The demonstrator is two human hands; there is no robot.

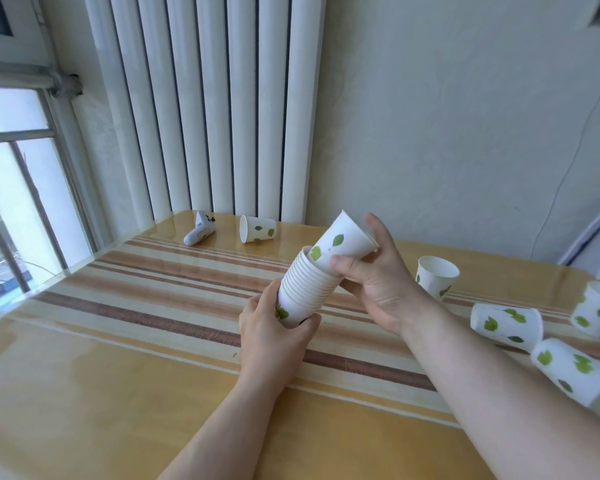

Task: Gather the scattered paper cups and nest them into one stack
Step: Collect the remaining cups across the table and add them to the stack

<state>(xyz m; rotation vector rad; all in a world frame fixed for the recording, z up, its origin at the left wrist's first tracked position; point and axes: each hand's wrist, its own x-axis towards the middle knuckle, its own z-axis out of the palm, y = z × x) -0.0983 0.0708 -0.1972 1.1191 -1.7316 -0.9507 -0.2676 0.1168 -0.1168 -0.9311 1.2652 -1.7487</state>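
Left hand fingers wrap the stack base, tilting it toward 1 o'clock; right hand fingers pinch one cup, aligned for nesting.

- A white controller lies on the striped table, upper centre-left.
- A white radiator fills the upper middle.
- A window at left.

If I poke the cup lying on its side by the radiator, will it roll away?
Probably: the cup by the radiator lies on its round wall on the glossy table. Being tapered, it would likely curve. It looks like thin paper, so light and squashable.
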